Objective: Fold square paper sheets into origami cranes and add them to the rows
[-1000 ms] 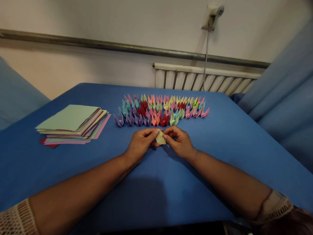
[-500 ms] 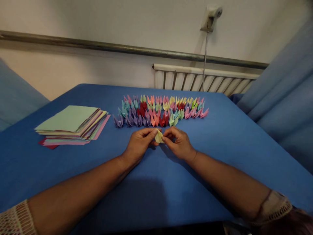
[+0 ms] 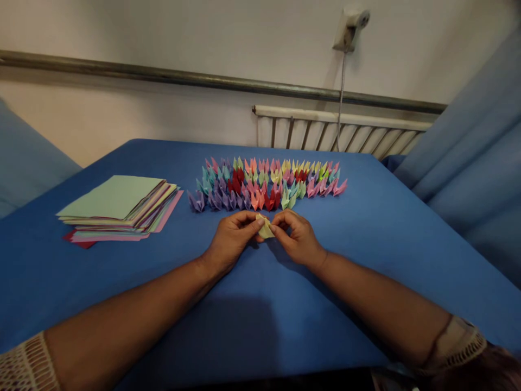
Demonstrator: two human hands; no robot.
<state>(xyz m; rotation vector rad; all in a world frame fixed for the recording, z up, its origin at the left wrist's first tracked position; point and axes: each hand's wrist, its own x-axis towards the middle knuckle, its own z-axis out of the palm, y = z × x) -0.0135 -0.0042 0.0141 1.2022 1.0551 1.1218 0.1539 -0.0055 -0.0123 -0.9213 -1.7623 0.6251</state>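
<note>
A small folded piece of pale yellow paper (image 3: 265, 228) is held between my two hands, above the blue cloth. My left hand (image 3: 234, 236) pinches its left side, thumb on top. From the right, the thumb and fingertips of my right hand (image 3: 299, 236) grip the paper's other edge. Parts of the fold are hidden behind my fingers. Just beyond my hands, folded paper cranes (image 3: 273, 201) in many colours stand in several rows.
A stack of coloured paper sheets (image 3: 114, 198), pale green on top, lies at the left of the blue-covered table (image 3: 345, 326). Behind are a wall rail (image 3: 195, 79), a radiator (image 3: 309, 130) and a socket with a cord (image 3: 345, 35). Blue curtains (image 3: 480, 163) hang at both sides.
The yellow paper now shows a broader, flatter face between my fingers than before. Both hands have stayed almost in the same place.
</note>
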